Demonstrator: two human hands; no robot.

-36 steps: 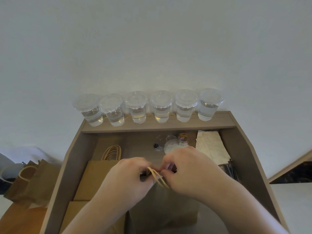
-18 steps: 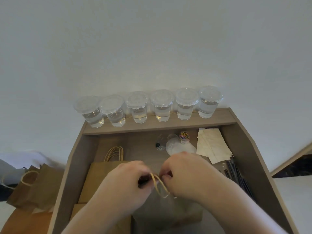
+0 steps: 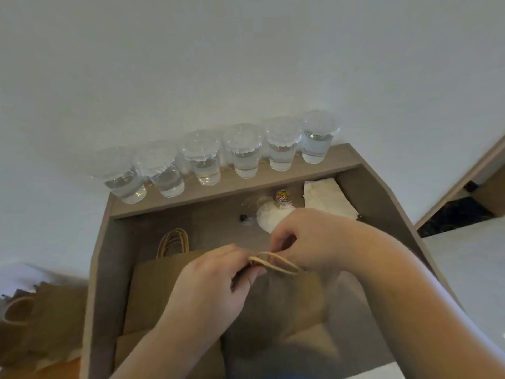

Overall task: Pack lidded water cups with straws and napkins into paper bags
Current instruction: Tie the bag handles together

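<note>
A brown paper bag [image 3: 276,305] stands upright in the wooden tray, its top pressed together. My left hand [image 3: 216,283] pinches the bag's top at the base of the twine handles [image 3: 276,262]. My right hand [image 3: 308,239] pinches the same top from the right, fingers curled over the handles. Several lidded water cups [image 3: 246,151] stand in a row on the back ledge. A stack of napkins [image 3: 328,198] lies at the tray's back right. Straws are hidden behind my right arm.
Flat paper bags [image 3: 153,291] with handles [image 3: 173,239] lie at the tray's left. A small jar of coloured clips [image 3: 284,196], a white lid [image 3: 270,217] and a small clear cup [image 3: 247,214] sit mid-back. More bags [image 3: 41,310] stand left outside the tray wall [image 3: 105,269].
Both hands stay at the bag's top; my right hand has lifted slightly and the handles now lie flatter between the hands. The camera has tilted and shifted.
</note>
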